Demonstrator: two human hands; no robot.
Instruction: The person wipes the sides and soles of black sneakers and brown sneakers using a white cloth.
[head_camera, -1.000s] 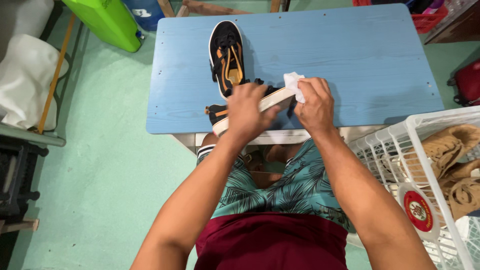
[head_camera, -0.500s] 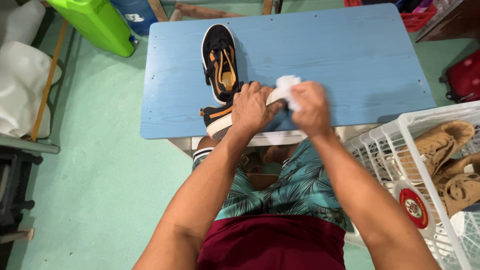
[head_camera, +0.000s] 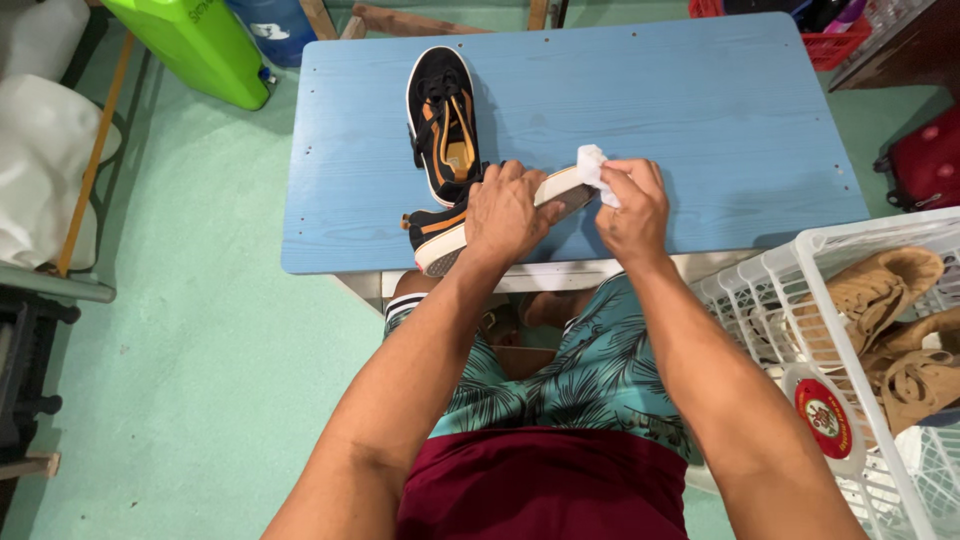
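At the near edge of the table (head_camera: 700, 130), a black shoe (head_camera: 440, 228) with an orange stripe lies tipped on its side, heel toward the left corner, its pale sole rim turned up and its toe pointing right. The left hand (head_camera: 508, 212) lies over the middle of the shoe, fingers curled together and pressing it down against the tabletop, so most of the upper is hidden. The right hand (head_camera: 628, 205) meets the toe end, its fingertips pinching a small wad of white cloth (head_camera: 592, 166) against the sole rim. To wipe well here, I judge the left hand should keep the shoe pinned so it cannot roll, while the cloth runs along the rim in short strokes with a fresh part of the wad turned outward as it soils; pressure belongs on the rubber edge rather than on the dark fabric, where smears would show. Visible rim near the heel looks off-white with a thin orange line above it; whether it is clean I cannot tell. Just behind, touching or nearly touching the held shoe, its mate (head_camera: 443, 122) stands upright on the table, black with orange lining, laces and a white rim, toe pointing away. Off to the right, a white basket (head_camera: 770, 275) holds tan shoes (head_camera: 885, 290) and a round tin (head_camera: 822, 415). Beyond the far left corner of the table stands a green container (head_camera: 195, 45) on the pale green floor (head_camera: 200, 380).
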